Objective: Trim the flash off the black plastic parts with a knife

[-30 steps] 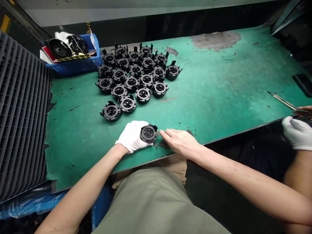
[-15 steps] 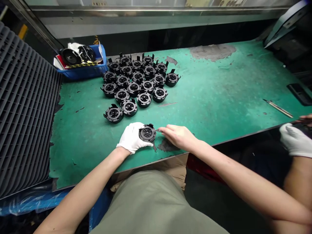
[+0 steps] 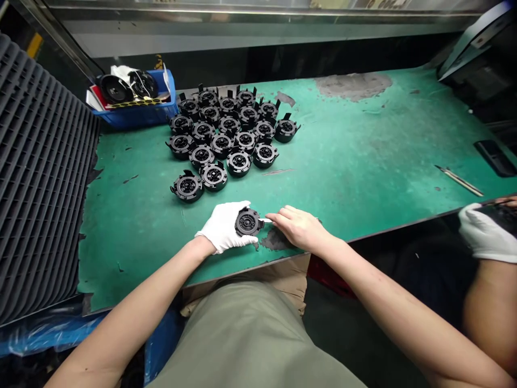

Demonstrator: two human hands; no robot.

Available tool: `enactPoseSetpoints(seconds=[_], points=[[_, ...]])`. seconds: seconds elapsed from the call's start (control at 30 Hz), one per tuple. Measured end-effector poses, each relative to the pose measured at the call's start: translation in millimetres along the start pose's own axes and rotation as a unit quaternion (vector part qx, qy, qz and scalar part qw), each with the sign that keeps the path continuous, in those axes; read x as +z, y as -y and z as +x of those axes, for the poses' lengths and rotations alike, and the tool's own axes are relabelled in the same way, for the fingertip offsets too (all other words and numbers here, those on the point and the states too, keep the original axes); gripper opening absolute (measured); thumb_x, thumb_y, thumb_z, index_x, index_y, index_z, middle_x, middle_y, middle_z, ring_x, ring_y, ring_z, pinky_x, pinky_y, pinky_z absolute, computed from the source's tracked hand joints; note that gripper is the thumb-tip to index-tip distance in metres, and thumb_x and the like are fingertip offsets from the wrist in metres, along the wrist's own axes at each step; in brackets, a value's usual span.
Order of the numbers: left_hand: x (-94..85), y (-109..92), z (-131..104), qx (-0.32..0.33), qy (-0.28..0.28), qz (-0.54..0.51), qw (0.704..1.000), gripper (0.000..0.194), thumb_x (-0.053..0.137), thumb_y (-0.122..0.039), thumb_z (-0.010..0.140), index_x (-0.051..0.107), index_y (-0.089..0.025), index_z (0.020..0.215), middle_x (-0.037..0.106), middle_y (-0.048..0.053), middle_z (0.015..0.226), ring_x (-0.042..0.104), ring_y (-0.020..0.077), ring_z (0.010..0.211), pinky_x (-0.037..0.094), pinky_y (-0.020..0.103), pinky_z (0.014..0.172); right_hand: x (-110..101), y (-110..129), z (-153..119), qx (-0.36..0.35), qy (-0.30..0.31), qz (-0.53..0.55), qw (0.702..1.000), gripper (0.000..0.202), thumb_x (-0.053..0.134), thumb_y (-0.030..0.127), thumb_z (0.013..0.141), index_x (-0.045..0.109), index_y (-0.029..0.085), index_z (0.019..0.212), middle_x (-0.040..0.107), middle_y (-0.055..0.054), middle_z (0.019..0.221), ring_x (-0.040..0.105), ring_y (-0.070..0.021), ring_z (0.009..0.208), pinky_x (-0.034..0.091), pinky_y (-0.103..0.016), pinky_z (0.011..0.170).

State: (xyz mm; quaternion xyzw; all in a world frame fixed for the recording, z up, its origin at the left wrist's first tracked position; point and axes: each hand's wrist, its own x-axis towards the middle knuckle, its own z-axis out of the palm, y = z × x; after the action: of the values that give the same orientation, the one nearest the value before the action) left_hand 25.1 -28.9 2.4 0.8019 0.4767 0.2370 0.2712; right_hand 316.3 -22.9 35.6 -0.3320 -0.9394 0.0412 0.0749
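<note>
My left hand (image 3: pixel 225 228), in a white glove, is closed around the edge of a round black plastic part (image 3: pixel 247 222) just above the table's front edge. The part's ringed face is turned up and a tab sticks out on its right. My bare right hand (image 3: pixel 297 226) pinches a thin, light-coloured tool (image 3: pixel 265 220), whose tip meets the right rim of the part. Most of the tool is hidden by the fingers, so its exact kind cannot be made out. Beyond my hands stand several similar black parts (image 3: pixel 229 125) in a close group, tabs up.
A blue bin (image 3: pixel 137 116) with mixed parts sits at the back left of the green table (image 3: pixel 363 156). Stacked grey ribbed trays (image 3: pixel 44 178) rise at the left. Two thin sticks (image 3: pixel 460 180) and a dark object (image 3: pixel 495 157) lie right, near another person's gloved hand (image 3: pixel 487 231).
The black part has turned in my left hand, its tab passing from the top to the right side. More of the light tool shows at my right fingertips.
</note>
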Motion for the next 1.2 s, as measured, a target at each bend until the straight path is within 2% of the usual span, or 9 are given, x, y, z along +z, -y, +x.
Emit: enactPoseSetpoints(seconds=[0.17,0.33,0.53,0.7,0.97,1.2], points=[[-5.9,9,7,0.038,0.038,-0.023,0.998,0.115,0.088,-0.086,0.062,0.059,-0.018,0.15,0.077,0.018,0.134,0.076,0.0428,0.124,0.059,0.054,0.111,-8,-21,15,-0.085,0.038,0.009,0.996,0.033,0.044,0.026,0.116,0.073,0.018,0.128,0.067,-0.007,0.089,0.057,-0.0211,0.084,0.044,-0.032,0.076],[-5.4,10,9,0.047,0.042,-0.028,0.998,0.117,0.083,-0.091,0.064,0.059,-0.015,0.15,0.077,0.02,0.134,0.075,0.0445,0.125,0.059,0.055,0.111,-7,-27,20,-0.113,0.049,0.011,0.992,0.031,0.044,0.024,0.115,0.072,0.017,0.127,0.067,-0.006,0.088,0.055,-0.021,0.083,0.043,-0.033,0.075],[-6.5,9,10,0.048,0.047,-0.029,0.997,0.115,0.082,-0.092,0.063,0.06,-0.019,0.149,0.077,0.019,0.134,0.076,0.0439,0.123,0.059,0.054,0.11,-4,-25,22,-0.125,0.054,0.008,0.991,0.031,0.045,0.02,0.114,0.07,0.016,0.132,0.068,-0.005,0.091,0.054,-0.0214,0.084,0.043,-0.034,0.076],[-7.2,8,10,0.049,0.049,-0.029,0.997,0.114,0.082,-0.092,0.064,0.061,-0.017,0.148,0.078,0.019,0.133,0.076,0.044,0.123,0.06,0.054,0.109,-4,-23,25,-0.13,0.054,0.002,0.99,0.03,0.046,0.016,0.112,0.07,0.015,0.13,0.067,-0.005,0.089,0.053,-0.0217,0.082,0.042,-0.035,0.074],[-8.6,7,12,0.05,0.053,-0.029,0.997,0.112,0.085,-0.09,0.062,0.063,-0.018,0.145,0.078,0.019,0.131,0.077,0.0433,0.122,0.06,0.053,0.108,5,-22,19,-0.114,0.019,0.018,0.993,0.032,0.042,0.026,0.117,0.071,0.017,0.129,0.065,-0.005,0.088,0.054,-0.0213,0.083,0.043,-0.033,0.074],[-5.7,11,12,0.057,0.055,-0.033,0.996,0.113,0.082,-0.093,0.062,0.063,-0.017,0.144,0.078,0.019,0.132,0.077,0.0435,0.122,0.06,0.054,0.109,11,-20,14,-0.106,0.013,0.033,0.994,0.033,0.04,0.025,0.117,0.069,0.018,0.129,0.065,-0.005,0.089,0.055,-0.021,0.084,0.046,-0.032,0.076]])
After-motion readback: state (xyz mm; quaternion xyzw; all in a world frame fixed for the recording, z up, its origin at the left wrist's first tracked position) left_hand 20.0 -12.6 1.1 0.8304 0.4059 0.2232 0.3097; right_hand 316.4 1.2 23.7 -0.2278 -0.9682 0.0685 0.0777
